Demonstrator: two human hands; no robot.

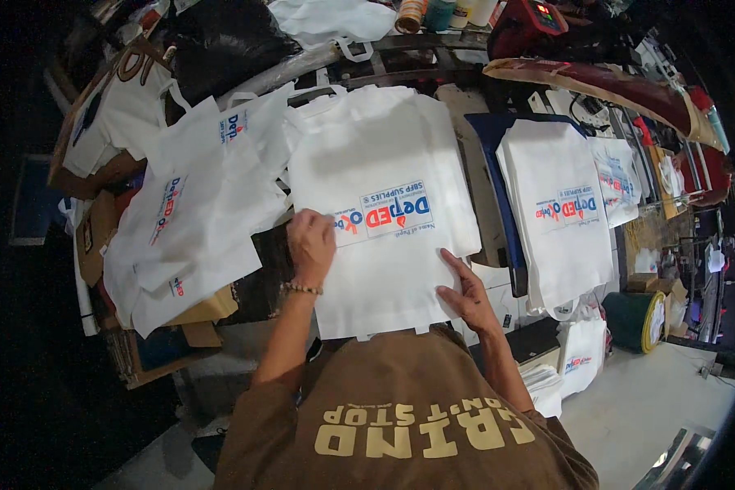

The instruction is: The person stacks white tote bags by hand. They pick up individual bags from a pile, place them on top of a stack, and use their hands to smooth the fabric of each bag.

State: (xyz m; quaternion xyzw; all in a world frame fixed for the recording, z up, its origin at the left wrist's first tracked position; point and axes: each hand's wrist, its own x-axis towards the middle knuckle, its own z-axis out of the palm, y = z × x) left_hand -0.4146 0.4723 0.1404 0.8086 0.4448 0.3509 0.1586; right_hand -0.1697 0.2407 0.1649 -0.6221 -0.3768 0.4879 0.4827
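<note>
A white tote bag [380, 290] with a blue and red print lies flat before me, its handle side toward my body. It overlaps more white bags [359, 131] behind it. At its left edge, beside the print, my left hand [312, 243] has its fingers bent and close together; whether they pinch anything is hidden. My right hand [467, 292] rests at the bag's right edge with thumb and fingers apart, touching the fabric.
Loosely spread printed bags [200, 204] lie at the left, over cardboard boxes. To the right, a neat stack of bags [555, 220] sits on a dark blue board [488, 143]. A black plastic bag [229, 45] and bottles [439, 15] stand at the back. A green drum [633, 321] is at right.
</note>
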